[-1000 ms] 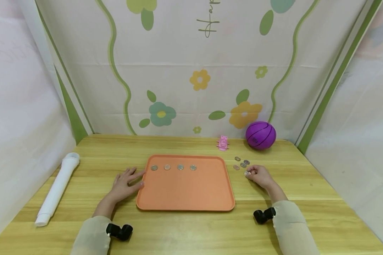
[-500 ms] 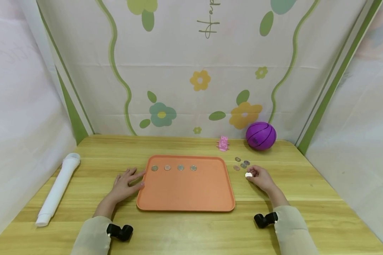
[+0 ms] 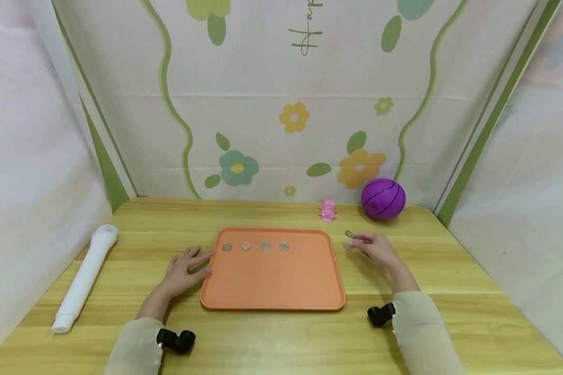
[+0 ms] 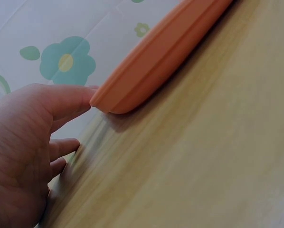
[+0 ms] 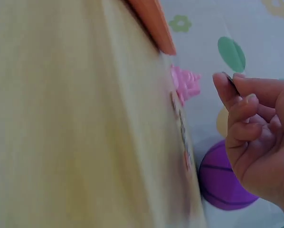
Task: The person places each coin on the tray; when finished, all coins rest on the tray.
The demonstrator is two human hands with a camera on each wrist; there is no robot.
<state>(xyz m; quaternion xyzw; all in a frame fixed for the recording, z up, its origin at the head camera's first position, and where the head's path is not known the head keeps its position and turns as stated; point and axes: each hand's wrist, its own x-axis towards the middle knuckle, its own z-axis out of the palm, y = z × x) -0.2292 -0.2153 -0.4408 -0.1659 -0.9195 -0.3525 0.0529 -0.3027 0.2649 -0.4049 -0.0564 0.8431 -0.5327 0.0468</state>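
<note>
My right hand point(image 3: 378, 253) pinches a coin between thumb and fingertip, above the tabletop to the right of the tray; in the right wrist view the coin point(image 5: 231, 84) shows edge-on. Loose coins point(image 3: 347, 246) lie on the table below that hand, some hidden behind its fingers. An orange rectangular tray point(image 3: 272, 281) lies flat in the middle, with a row of several coins point(image 3: 265, 246) along its far side. With fingers spread, my left hand point(image 3: 182, 272) rests on the table, its fingertips at the tray's left rim point(image 4: 132, 76).
A purple ball point(image 3: 383, 199) and a small pink toy figure point(image 3: 328, 211) stand at the back right of the wooden table point(image 3: 281, 344). A white tube point(image 3: 85, 278) lies at the left. Patterned cloth walls enclose the back and sides.
The right hand has moved up and left with the pinched coin, away from its spot beside the loose coins to over them. The left hand and the tray stay put.
</note>
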